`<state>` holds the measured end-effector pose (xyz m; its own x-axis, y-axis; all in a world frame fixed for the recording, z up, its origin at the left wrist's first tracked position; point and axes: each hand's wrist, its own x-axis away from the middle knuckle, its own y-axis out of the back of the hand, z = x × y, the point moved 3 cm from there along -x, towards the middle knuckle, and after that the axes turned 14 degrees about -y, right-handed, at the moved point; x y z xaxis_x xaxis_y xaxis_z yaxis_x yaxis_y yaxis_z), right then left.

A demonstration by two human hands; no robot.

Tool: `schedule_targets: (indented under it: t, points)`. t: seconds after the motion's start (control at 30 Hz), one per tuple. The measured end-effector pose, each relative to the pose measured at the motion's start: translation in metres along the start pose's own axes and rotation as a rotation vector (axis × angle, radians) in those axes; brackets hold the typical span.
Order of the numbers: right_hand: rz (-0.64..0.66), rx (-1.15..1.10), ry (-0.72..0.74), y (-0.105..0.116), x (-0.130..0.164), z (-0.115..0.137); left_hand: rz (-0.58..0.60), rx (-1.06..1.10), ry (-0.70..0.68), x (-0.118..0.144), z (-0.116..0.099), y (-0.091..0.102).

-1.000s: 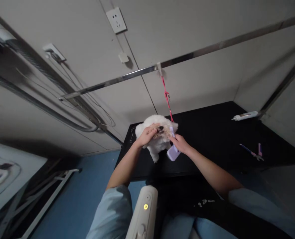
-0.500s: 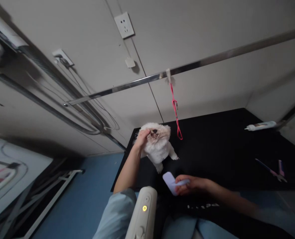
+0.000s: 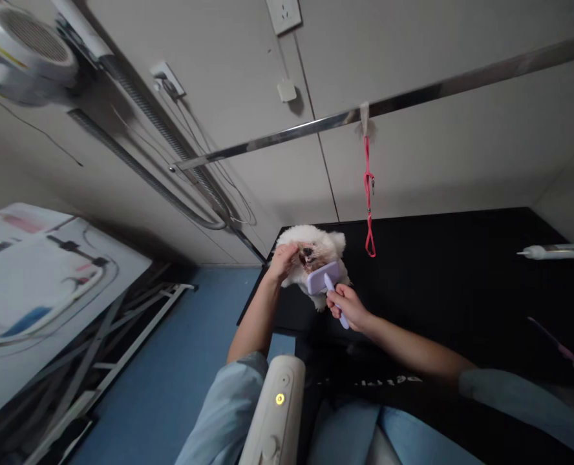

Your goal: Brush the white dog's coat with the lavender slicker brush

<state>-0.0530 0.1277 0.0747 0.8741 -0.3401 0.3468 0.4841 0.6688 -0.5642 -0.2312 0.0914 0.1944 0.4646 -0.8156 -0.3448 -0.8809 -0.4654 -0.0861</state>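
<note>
A fluffy white dog (image 3: 300, 236) sits on the black table (image 3: 437, 278), its face toward me. My left hand (image 3: 283, 259) is closed at the side of its muzzle, gripping the fur there; the fingertips are partly hidden. In my right hand (image 3: 348, 306) is a lilac slicker brush (image 3: 322, 278), fingers wrapped round its handle. The flat back of the brush head faces me, and the head lies against or just in front of the dog's chin and chest. Its bristle side is hidden.
A metal bar (image 3: 287, 134) crosses above the table, with a pink leash loop (image 3: 367, 187) hanging from it. A white bottle (image 3: 558, 250) and a scissor-like tool (image 3: 565, 352) lie at right. A hair dryer (image 3: 30, 51) and hoses are at upper left; a white tub (image 3: 49, 271) stands left.
My right hand has brought the slicker brush up and left, from in front of the dog to its chin. My left hand stays at the muzzle. The view has shifted left.
</note>
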Motion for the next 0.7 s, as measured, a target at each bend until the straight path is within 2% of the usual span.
schedule_targets:
  t: [0.1, 0.2, 0.27, 0.3, 0.37, 0.43, 0.47, 0.5, 0.6, 0.63, 0.67, 0.7]
  points:
    - [-0.051, 0.105, 0.019, 0.009, 0.008, -0.015, -0.016, 0.004, -0.002, 0.001, 0.0, -0.003]
    - [-0.06, 0.305, -0.175, 0.011, 0.014, -0.036, -0.074, 0.018, -0.01, -0.001, 0.0, -0.003]
    - [-0.051, 0.412, -0.216, 0.007, 0.017, -0.033, -0.097, 0.003, -0.028, -0.002, -0.001, -0.004]
    - [-0.053, 0.445, -0.144, 0.003, 0.018, -0.024, -0.096, -0.007, -0.038, -0.002, -0.002, -0.004]
    - [-0.078, 0.488, 0.124, -0.005, 0.016, 0.003, -0.08, -0.013, -0.053, -0.001, -0.002, -0.005]
    - [-0.158, 0.556, 0.315, -0.007, 0.013, 0.019, -0.081, 0.001, -0.063, 0.001, -0.001, -0.004]
    - [-0.196, 0.588, 0.31, -0.005, 0.01, 0.017, -0.089, 0.005, -0.063, 0.002, -0.001, -0.003]
    - [-0.235, 0.608, 0.232, -0.002, 0.008, 0.008, -0.098, 0.004, -0.058, 0.003, 0.0, -0.002]
    - [-0.249, 0.607, -0.129, 0.007, 0.006, -0.03, -0.128, -0.021, -0.053, 0.005, 0.001, 0.003]
    - [-0.207, 0.593, -0.175, 0.006, 0.007, -0.035, -0.13, -0.025, -0.058, 0.005, 0.0, 0.004]
    - [-0.148, 0.576, -0.151, 0.004, 0.007, -0.033, -0.128, -0.023, -0.064, 0.004, 0.0, 0.004]
    - [-0.093, 0.555, -0.062, 0.001, 0.006, -0.025, -0.124, -0.016, -0.069, 0.004, 0.0, 0.005]
